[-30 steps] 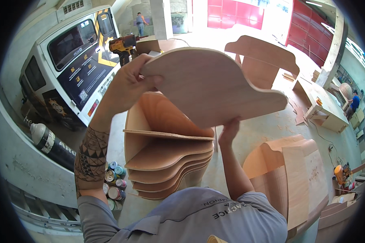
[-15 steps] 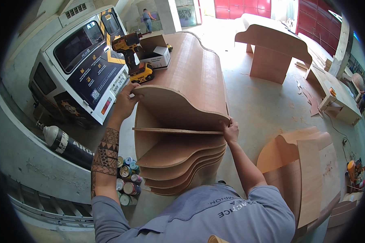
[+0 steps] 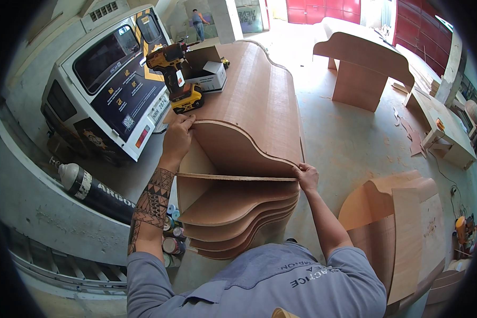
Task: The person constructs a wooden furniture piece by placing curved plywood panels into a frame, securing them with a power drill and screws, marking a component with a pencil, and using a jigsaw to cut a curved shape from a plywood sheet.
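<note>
Both hands are at the near end of a long, curved plywood structure (image 3: 265, 79). My left hand (image 3: 178, 139) is closed on the left upper corner of a wavy-topped plywood panel (image 3: 249, 151), fingers over its edge. At the panel's lower right corner, my right hand (image 3: 307, 177) grips the edge with the thumb on top. Just below the panel runs the straight edge of a plywood board (image 3: 237, 177). Under that, several wavy-edged plywood sheets (image 3: 238, 206) are layered one below another. What lies behind the panel is mostly hidden.
A yellow-black cordless drill (image 3: 174, 79) stands on the structure beside an open cardboard box (image 3: 212, 77). Paint cans (image 3: 173, 245) and a gas cylinder (image 3: 90, 185) are at left, near a parked van (image 3: 111, 85). Plywood assemblies (image 3: 403, 228) stand at right; another person (image 3: 198, 24) is far off.
Both hands and the panel have come slightly nearer to me, and more of the curved top edge shows beyond the left hand. The whole view has shifted a little.
</note>
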The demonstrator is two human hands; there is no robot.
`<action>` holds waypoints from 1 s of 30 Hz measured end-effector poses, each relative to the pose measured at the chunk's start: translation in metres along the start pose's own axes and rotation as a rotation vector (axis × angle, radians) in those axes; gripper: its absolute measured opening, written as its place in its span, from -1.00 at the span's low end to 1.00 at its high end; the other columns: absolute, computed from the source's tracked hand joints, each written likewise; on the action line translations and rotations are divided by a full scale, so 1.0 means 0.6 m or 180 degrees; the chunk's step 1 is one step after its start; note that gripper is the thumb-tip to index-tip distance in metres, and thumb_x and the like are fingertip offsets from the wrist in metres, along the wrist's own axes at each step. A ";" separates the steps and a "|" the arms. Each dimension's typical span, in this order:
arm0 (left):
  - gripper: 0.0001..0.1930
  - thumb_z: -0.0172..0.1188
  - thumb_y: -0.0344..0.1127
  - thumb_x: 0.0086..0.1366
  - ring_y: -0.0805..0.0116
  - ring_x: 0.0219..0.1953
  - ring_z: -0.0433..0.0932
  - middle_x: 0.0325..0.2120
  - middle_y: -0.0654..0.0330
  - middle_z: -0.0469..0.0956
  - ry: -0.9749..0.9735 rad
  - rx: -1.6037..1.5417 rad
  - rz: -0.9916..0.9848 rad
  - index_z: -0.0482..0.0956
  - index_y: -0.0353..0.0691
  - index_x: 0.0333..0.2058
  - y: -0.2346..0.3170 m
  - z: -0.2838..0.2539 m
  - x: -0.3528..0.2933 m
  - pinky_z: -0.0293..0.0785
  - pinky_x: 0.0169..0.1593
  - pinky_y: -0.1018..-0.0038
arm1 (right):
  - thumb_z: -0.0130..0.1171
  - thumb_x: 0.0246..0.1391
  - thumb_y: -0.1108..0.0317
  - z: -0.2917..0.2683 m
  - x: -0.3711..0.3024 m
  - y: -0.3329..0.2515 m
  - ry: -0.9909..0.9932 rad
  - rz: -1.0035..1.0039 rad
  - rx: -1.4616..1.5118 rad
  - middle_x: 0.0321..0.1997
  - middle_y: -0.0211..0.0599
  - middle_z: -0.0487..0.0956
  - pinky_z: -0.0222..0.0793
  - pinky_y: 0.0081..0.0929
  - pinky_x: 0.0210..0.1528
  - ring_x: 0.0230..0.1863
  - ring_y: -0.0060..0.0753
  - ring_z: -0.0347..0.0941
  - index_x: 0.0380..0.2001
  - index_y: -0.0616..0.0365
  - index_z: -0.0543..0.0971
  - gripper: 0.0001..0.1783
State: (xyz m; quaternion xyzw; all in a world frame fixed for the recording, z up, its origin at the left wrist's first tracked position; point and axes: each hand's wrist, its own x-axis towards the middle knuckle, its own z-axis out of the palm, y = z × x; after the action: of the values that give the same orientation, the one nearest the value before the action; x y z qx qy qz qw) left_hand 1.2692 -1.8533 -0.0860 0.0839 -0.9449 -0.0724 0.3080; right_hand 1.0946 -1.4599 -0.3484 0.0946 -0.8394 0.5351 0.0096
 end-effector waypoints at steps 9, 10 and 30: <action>-0.63 0.51 -0.55 0.11 -0.02 0.08 0.62 -0.08 0.05 0.65 0.0400 -0.0275 -0.0374 0.67 -0.27 -0.09 0.007 0.004 0.001 0.59 0.17 0.19 | 0.64 0.01 0.15 0.005 -0.007 0.005 0.0337 0.0167 0.0006 -0.41 -0.16 0.78 0.59 -0.29 -0.21 -0.39 -0.29 0.71 -0.41 0.22 0.77 -0.66; -0.64 0.51 -0.54 0.10 -0.03 0.06 0.63 -0.08 0.04 0.66 0.0408 -0.0267 -0.0365 0.66 -0.27 -0.10 0.007 0.005 0.002 0.59 0.17 0.19 | 0.62 0.04 0.11 0.006 -0.007 0.008 0.0377 0.0115 0.0025 -0.44 -0.18 0.77 0.58 -0.32 -0.24 -0.41 -0.35 0.69 -0.41 0.23 0.77 -0.63; -0.75 0.44 -0.57 0.22 0.16 -0.16 0.80 -0.24 0.05 0.69 -0.0118 -0.0643 -0.0446 0.57 -0.33 -0.18 0.010 -0.055 -0.074 0.71 -0.18 0.33 | 0.52 0.10 0.10 -0.021 -0.025 0.002 0.0042 -0.0092 -0.0075 -0.45 -0.23 0.79 0.63 -0.40 -0.23 -0.41 -0.45 0.73 -0.34 0.19 0.83 -0.67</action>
State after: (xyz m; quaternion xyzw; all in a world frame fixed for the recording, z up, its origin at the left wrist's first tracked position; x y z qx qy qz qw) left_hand 1.3234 -1.8411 -0.0834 0.1169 -0.9302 -0.1901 0.2915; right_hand 1.1080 -1.4460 -0.3460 0.1032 -0.8441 0.5256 0.0240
